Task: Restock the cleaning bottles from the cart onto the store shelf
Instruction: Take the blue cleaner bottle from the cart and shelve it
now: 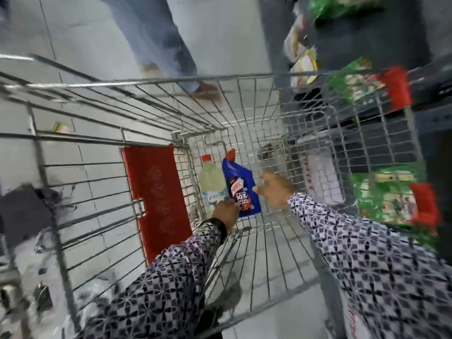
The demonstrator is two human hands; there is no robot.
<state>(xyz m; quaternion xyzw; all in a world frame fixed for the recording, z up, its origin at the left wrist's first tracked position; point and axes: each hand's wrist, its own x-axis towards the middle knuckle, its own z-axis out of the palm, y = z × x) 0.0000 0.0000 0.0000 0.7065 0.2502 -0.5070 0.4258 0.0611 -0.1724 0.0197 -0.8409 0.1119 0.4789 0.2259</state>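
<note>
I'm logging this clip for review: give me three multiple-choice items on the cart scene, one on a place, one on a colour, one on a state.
1. Where is the blue bottle?
A. On a store shelf
B. Inside the wire cart
C. On the floor beside the cart

2. What colour is the cap of the pale bottle?
A. Red
B. Green
C. Black

3. What are the hands doing?
A. Both rest on the cart handle
B. Both hang clear of the cart
C. The left hand and right hand reach in at the blue bottle

Answers: 1 B, it lies on the cart's mesh floor. 2 A, its top shows red next to the blue bottle. 3 C, fingers of both hands meet the bottle's lower edges, though a firm grip cannot be told.
</note>
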